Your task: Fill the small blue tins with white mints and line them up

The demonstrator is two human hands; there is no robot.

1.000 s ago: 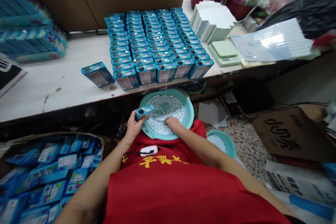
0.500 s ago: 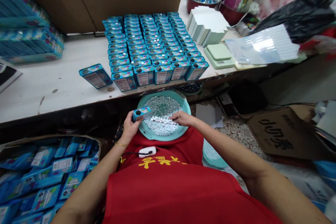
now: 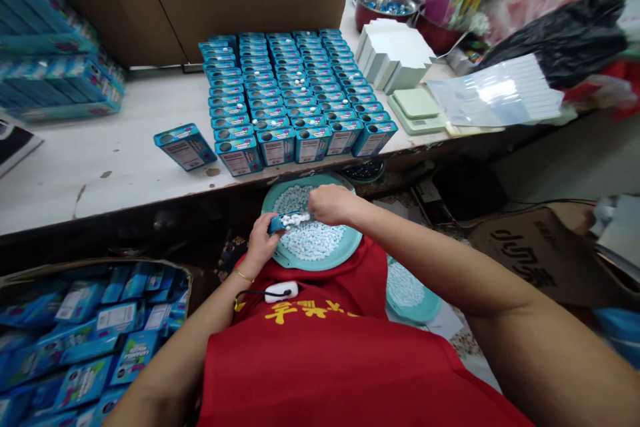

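My left hand (image 3: 262,240) is closed around a small blue candy box (image 3: 276,222), held tilted over the left rim of a turquoise basin (image 3: 353,250). White candies (image 3: 313,240) lie loose across the basin's bottom. My right hand (image 3: 331,205) is a fist above the basin, gripping a small scoop. White candies on the scoop (image 3: 300,217) reach to the top of the blue box. The scoop's handle is hidden in my fingers, and its exact shape is hard to make out.
Rows of blue candy boxes (image 3: 277,147) stand on the white table (image 3: 135,167), with one box (image 3: 186,147) apart at left. A green scale (image 3: 417,110) and white card stack (image 3: 395,53) are at right. A carton of blue boxes (image 3: 95,340) is lower left; another basin (image 3: 425,310) sits below.
My right hand has lifted the scoop of candies from the basin and brought it up and left to the box. My left hand has shifted slightly right, turning the box towards it.
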